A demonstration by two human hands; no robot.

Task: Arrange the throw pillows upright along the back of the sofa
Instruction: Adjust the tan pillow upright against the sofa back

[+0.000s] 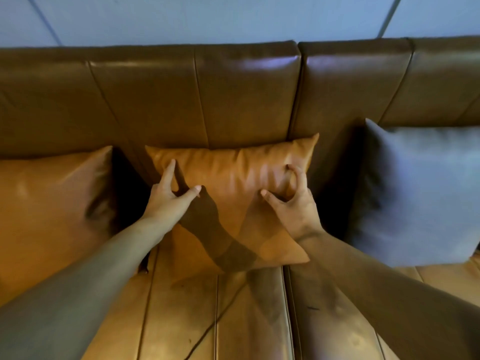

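Three throw pillows lean upright against the back of a brown leather sofa (233,94). The middle tan leather pillow (231,172) stands at the seam between two back cushions. My left hand (168,201) rests on its left face with fingers spread, not gripping. My right hand (293,201) presses its right face with fingers curled and apart, dimpling the leather. A larger tan pillow (52,203) stands at the left, a grey pillow (420,193) at the right.
The sofa seat (254,315) stretches toward me below the pillows. A pale blue wall (233,16) rises behind the sofa back. Dark gaps separate the middle pillow from its neighbours.
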